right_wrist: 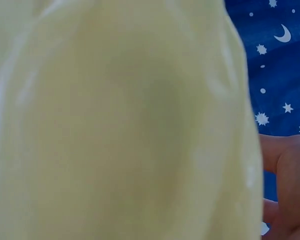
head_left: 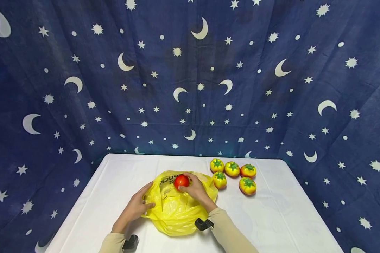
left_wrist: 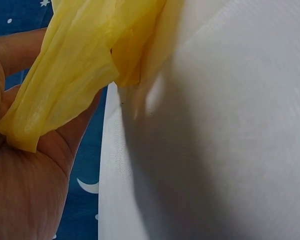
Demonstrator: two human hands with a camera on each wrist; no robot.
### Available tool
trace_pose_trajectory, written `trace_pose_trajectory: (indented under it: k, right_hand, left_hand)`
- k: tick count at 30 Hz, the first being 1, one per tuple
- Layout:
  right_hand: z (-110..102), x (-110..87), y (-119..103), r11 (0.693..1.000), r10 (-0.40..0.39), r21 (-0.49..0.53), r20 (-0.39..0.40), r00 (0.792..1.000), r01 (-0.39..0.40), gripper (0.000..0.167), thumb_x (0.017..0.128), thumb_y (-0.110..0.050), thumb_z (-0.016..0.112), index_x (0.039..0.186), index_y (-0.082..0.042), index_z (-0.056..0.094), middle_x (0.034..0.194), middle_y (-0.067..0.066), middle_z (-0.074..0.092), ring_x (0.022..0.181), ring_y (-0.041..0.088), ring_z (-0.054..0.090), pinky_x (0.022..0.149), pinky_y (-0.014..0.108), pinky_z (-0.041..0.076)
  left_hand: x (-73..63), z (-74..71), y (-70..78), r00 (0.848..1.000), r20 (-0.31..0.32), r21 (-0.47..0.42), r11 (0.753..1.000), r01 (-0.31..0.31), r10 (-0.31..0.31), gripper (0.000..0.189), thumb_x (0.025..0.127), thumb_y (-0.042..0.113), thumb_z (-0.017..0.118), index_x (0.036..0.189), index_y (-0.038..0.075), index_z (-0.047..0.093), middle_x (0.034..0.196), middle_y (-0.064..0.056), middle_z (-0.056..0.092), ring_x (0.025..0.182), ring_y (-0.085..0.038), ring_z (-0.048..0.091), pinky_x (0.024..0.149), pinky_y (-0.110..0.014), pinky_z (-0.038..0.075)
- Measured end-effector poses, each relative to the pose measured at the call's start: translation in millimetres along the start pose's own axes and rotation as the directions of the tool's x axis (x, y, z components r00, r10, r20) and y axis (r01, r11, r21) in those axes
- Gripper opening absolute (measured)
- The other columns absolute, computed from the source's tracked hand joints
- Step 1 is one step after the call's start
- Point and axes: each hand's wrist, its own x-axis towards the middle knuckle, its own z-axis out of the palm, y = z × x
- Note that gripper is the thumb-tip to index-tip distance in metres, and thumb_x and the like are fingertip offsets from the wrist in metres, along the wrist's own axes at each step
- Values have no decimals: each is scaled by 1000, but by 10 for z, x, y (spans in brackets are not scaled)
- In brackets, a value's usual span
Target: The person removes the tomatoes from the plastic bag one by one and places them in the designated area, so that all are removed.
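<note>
A yellow plastic bag (head_left: pixel 174 221) with dark print lies on the white table, its mouth spread wide. My left hand (head_left: pixel 138 204) holds the bag's left edge between thumb and fingers; in the left wrist view a strip of yellow plastic runs across the palm of that hand (left_wrist: pixel 35 170). Over the bag's opening, my right hand (head_left: pixel 194 188) grips a smooth red tomato (head_left: pixel 181 181) between thumb and fingers. In the right wrist view, pale yellow plastic (right_wrist: pixel 115 120) covers most of the picture and hides the tomato, with part of the right hand (right_wrist: pixel 292 185) at the edge.
Several yellow-and-red tomatoes (head_left: pixel 232 169) with green leafy tops sit to the right of the bag, one close to its edge. A white cloth covers the table (head_left: pixel 272 218). Behind it hangs a dark blue curtain (head_left: pixel 164 140) with moons and stars.
</note>
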Motion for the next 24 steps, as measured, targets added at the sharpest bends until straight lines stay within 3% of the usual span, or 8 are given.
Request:
trace_pose_trajectory:
  k: [7,16,24]
  right_hand:
    - [58,36,42,1000,8,-16,-23,1000,-8,59,79,-19,80,133,-13,57,141,18,48,123,38,53,104,56,48]
    - [90,44,62,999,-27,-33,-48,998,26,42,81,-14,78,119,-12,60,130,17,58,113,34,58,98,52,51]
    - [110,32,85,999,-33,-44,-50,998,31,46,85,-13,75,127,-10,57,130,17,58,120,35,55,105,55,47]
  left_hand:
    - [-5,10,-30,1000,3,-6,1000,-9,9,85,80,6,77,153,17,35,160,-10,34,148,-37,29,120,-57,26]
    - [-4,23,-67,1000,-6,2,1000,-22,22,85,80,7,78,153,17,35,160,-10,34,147,-38,30,120,-57,25]
    - [-10,30,-86,1000,-8,4,1000,-28,28,85,79,6,77,153,15,36,159,-11,35,147,-38,30,120,-57,25]
